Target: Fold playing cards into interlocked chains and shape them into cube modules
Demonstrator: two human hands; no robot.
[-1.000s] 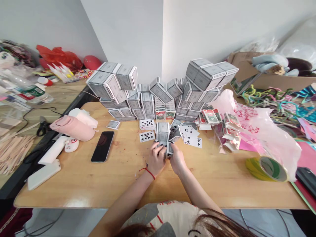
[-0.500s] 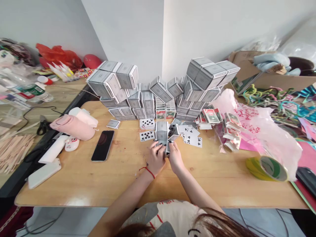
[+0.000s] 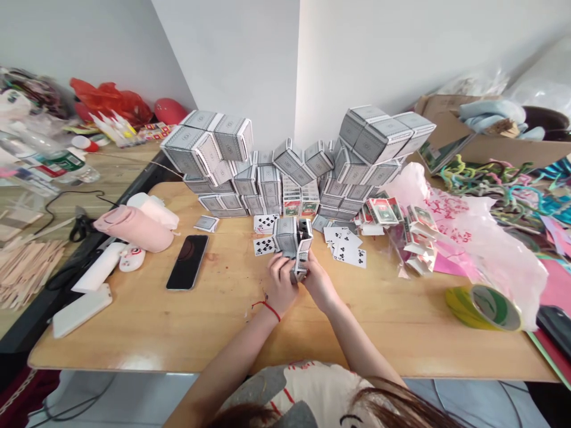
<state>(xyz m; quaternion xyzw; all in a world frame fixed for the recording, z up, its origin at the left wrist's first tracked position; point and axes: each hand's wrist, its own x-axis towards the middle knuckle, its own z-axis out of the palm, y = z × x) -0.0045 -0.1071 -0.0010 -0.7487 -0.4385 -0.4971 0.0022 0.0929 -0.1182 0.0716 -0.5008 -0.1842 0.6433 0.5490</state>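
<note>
Between my hands is a small box folded from playing cards [image 3: 285, 235], its patterned grey backs facing out and its right side partly open. My left hand [image 3: 283, 279] wraps its fingers over the near left part of it. My right hand [image 3: 317, 282] pinches the near right edge, with the fingertips partly hidden. Face-up playing cards lie on both sides: spades [image 3: 266, 223] to the left and a loose group of clubs [image 3: 348, 246] to the right. Behind stands a structure of stacked card boxes [image 3: 227, 137], with another tall stack [image 3: 375, 134] at its right.
A black phone [image 3: 187, 263] and a pink bottle-like object [image 3: 134, 227] lie on the left of the wooden table [image 3: 200, 339]. At right are opened card packs [image 3: 420, 238], a roll of yellow tape [image 3: 482, 306] and a pink-white plastic bag [image 3: 482, 238].
The right side of the folded card box has swung inward toward its body, and the box has turned slightly left. Both hands keep hold of its near end.
</note>
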